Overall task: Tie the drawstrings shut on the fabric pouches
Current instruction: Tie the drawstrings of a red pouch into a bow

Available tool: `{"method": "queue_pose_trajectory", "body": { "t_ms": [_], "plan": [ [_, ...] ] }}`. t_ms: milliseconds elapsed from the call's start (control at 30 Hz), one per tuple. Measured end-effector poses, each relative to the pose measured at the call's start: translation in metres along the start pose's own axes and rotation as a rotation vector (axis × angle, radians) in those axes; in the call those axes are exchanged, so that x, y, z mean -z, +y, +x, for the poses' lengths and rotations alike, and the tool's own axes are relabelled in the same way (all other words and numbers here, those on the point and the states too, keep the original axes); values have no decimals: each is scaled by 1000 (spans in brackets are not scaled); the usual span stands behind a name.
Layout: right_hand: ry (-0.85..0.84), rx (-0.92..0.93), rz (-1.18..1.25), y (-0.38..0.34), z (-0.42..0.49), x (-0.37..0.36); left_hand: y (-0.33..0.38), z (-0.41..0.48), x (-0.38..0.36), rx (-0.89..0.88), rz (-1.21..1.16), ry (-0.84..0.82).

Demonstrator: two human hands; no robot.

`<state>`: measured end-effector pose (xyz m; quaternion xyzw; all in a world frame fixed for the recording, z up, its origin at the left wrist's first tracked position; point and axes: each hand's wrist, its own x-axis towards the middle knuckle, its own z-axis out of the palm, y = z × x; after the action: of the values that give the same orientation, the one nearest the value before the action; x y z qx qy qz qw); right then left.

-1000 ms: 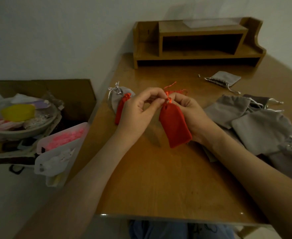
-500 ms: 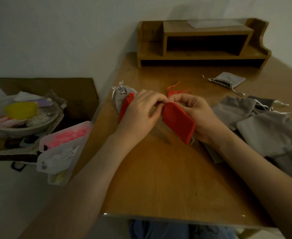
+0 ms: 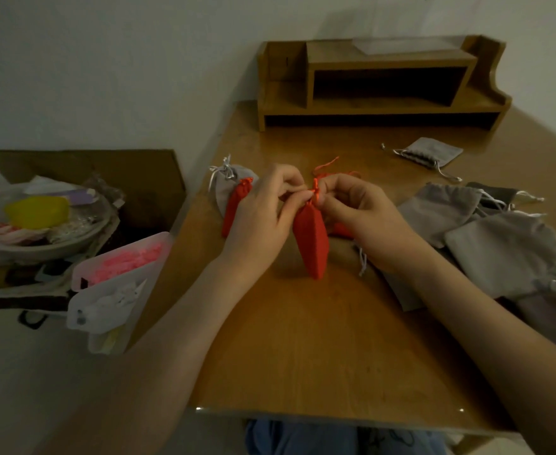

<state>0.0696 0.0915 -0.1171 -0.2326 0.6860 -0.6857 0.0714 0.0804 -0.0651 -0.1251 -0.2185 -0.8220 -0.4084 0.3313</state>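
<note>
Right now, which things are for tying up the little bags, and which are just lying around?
For the job: the red pouch, whose drawstring the left hand and right hand pinch; the grey pouches on the right; the tied pouches on the left.
Just lying about: the wooden shelf, the cardboard box, the plastic tray of pink bits.

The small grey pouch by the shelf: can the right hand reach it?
Probably yes, once freed: the right hand pinches the drawstring of the red pouch; bare table lies before the small grey pouch.
</note>
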Motion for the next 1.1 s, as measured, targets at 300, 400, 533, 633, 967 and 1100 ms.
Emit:
{"method": "queue_pose_trajectory", "body": {
  "t_ms": [300,400,533,633,967,1100],
  "plan": [
    [-22,-5,18,1,0,1,-3,-1,-3,-53,146,18],
    [-38,1,16,0,0,1,-2,0,0,-54,121,-41],
    [-3,2,-216,-2,1,9,-5,3,7,58,54,-138],
    [-3,28,-409,-1,2,14,-6,3,10,124,56,-189],
    [72,61,-377,5,6,11,1,6,8,424,-430,-322],
    [150,57,-549,7,8,11,2,10,14,482,-263,-181]
  ]
}}
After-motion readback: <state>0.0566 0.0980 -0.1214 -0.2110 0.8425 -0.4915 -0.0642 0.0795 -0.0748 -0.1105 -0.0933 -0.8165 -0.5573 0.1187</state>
